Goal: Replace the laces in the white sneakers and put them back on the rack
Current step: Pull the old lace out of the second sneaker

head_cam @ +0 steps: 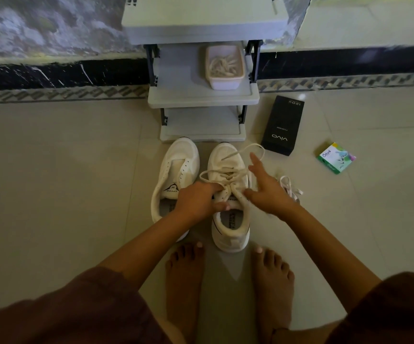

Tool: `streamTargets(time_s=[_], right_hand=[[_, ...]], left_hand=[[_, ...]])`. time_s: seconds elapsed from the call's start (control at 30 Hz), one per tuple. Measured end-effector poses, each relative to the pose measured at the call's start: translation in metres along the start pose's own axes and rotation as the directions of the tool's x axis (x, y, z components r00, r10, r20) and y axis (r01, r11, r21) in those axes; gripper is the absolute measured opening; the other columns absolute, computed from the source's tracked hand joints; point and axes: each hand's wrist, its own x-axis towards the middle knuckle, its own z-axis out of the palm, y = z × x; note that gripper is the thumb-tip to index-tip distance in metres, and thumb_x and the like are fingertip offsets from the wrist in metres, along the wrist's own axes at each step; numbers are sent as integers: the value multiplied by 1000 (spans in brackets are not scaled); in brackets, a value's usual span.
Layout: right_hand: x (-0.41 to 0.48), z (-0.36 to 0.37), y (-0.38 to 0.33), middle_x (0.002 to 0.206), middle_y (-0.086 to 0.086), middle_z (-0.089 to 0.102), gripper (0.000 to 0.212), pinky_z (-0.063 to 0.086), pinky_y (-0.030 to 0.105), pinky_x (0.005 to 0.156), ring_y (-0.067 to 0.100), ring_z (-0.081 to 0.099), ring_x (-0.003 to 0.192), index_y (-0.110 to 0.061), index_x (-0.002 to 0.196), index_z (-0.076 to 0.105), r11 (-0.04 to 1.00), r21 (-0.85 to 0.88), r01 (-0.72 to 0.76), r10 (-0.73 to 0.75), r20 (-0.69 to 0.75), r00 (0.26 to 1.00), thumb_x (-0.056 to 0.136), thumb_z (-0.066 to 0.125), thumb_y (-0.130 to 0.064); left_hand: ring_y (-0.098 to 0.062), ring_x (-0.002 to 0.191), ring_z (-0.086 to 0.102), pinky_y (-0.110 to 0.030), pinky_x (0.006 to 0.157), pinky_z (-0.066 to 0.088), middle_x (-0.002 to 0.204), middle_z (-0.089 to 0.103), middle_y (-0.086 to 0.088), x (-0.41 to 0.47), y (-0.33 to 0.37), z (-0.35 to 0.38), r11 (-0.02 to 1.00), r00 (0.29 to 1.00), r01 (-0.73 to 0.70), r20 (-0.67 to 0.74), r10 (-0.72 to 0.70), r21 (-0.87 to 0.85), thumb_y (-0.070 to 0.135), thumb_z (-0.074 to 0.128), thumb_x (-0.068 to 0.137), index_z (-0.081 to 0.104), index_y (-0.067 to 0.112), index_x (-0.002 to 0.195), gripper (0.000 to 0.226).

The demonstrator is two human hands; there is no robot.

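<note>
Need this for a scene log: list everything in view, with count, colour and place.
unlaced sneaker: 1, white, floor before the rack, on the left
laced sneaker: 1, white, floor, beside it on the right
lace: 1, cream, threaded in the laced sneaker
loose lace: 1, white, floor right of the laced sneaker
rack: 1, grey, against the wall
tub: 1, white, middle shelf, holds pale laces
black box: 1, floor right of the rack
green box: 1, floor, further right
feet: 2, bare, behind the sneakers
left hand: grips the laced sneaker at its eyelets
right hand: at the lace, forefinger straight, grip unclear
</note>
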Motion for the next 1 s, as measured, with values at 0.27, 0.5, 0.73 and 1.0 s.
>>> streamTargets(time_s=[0.27, 0.5, 0.73, 1.0], right_hand=[[6, 22, 8, 128, 15, 56, 73, 46, 35, 90, 29, 57, 111, -14, 148, 17, 907, -420, -20, -1, -52, 999, 90, 57, -33], [3, 16, 10, 105, 19, 65, 47, 49, 34, 76, 32, 62, 91, -12, 135, 42, 963, -261, 73, -86, -37, 996, 90, 51, -11], [-11, 28, 17, 124, 10, 59, 56, 46, 28, 80, 25, 60, 103, -14, 137, 35, 941, -325, 94, -147, -144, 979, 90, 57, -34], [-11, 38, 23, 149, 11, 33, 69, 31, 29, 105, 25, 38, 132, -12, 145, 28, 904, -407, 131, -146, -6, 989, 89, 56, -42]], left_hand=[[-16, 74, 54, -26, 59, 36, 78, 55, 2, 9, 23, -12, 998, 997, 63, -50, -64, -17, 34, 66, 79, 63, 14, 89, 23], [-30, 77, 61, -34, 68, 46, 77, 66, -16, 9, 10, -26, 921, 987, 153, 10, -160, -358, 12, 63, 82, 69, 2, 79, 12], [-16, 83, 54, -28, 64, 41, 99, 52, 2, -3, 12, -24, 975, 978, 100, -163, -133, -196, 29, 74, 74, 49, 20, 105, 40], [-20, 105, 52, -31, 74, 45, 124, 45, -3, 8, 22, -9, 952, 973, -96, -175, 151, 292, 33, 49, 94, 54, 21, 121, 30]])
